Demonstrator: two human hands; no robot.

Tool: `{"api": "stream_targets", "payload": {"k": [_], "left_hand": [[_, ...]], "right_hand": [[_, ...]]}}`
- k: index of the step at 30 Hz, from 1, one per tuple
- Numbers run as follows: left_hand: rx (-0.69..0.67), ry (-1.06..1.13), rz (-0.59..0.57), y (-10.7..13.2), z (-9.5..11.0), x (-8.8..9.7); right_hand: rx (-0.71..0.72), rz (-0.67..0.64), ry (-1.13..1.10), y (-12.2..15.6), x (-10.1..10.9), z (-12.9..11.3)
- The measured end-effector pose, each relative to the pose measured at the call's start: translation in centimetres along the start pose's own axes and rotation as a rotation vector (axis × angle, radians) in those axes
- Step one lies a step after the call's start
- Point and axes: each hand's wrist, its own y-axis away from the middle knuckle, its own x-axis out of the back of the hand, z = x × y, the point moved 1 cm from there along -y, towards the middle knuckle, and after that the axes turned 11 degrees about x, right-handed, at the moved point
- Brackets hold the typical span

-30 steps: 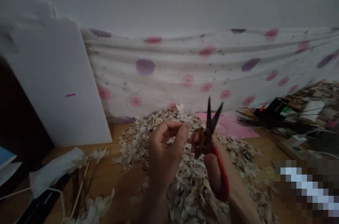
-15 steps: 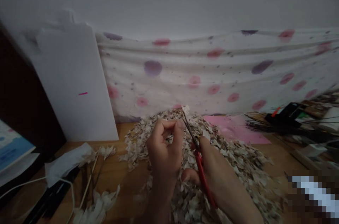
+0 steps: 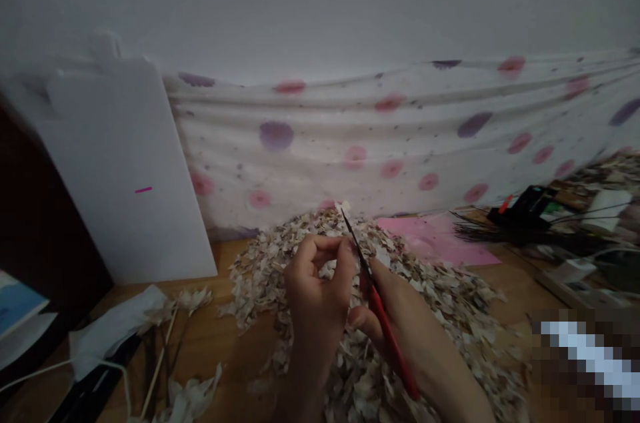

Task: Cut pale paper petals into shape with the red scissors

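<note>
My right hand (image 3: 400, 316) grips scissors (image 3: 381, 316) with red handles and dark blades. The blades point up and away, lying close together. At their tip shows a small whitish flake (image 3: 342, 207); whether it touches the blades I cannot tell. Close to the left of the blades, my left hand (image 3: 320, 283) is closed in a pinch, thumb against fingertips. Anything between those fingertips is too small to make out. Beneath both hands spreads a large heap of pale, petal-like scraps (image 3: 450, 306).
Behind the heap hangs a spotted white cloth (image 3: 320, 169); a white board (image 3: 130, 196) stands left of it. Thin sticks (image 3: 161, 363) and a white wrapper (image 3: 120, 323) lie at left. Pink paper (image 3: 440, 239), black bristly strands (image 3: 485, 229) and a power strip (image 3: 575, 283) are at right.
The view has turned slightly right, so the background sits further left. The scissor blades look closer together than before. Both hands keep nearly the same pose.
</note>
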Motion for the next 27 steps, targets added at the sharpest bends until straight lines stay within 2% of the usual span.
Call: {"api": "stream_targets", "payload": {"k": [5,10,13,16,20,22,27], "left_hand": [[0.059,0.123,-0.095,-0.5,0.0,0.0],[0.053,0.066,-0.254,-1.4,-0.3,1.0],[0.027,0.025,-0.270,-1.5,-0.1,1.4],[0.049,-0.004,-0.247,-1.3,0.3,1.4],[0.079,-0.058,-0.240,-1.1,0.6,1.3],[0.056,-0.095,-0.264,-1.0,0.6,1.1],[-0.029,-0.159,-0.251,-0.9,0.3,0.7]], "right_hand": [[-0.075,-0.084,0.039,-0.1,0.8,-0.2],[-0.116,-0.123,0.099,-0.1,1.1,0.2],[-0.089,-0.099,0.092,0.0,1.1,0.4],[-0.066,0.002,0.025,-0.1,1.1,0.4],[-0.039,0.357,-0.240,-0.3,0.7,0.0],[-0.005,0.489,-0.374,-0.4,0.4,-0.1],[0.010,0.512,-0.467,-0.5,0.1,-0.2]]}}
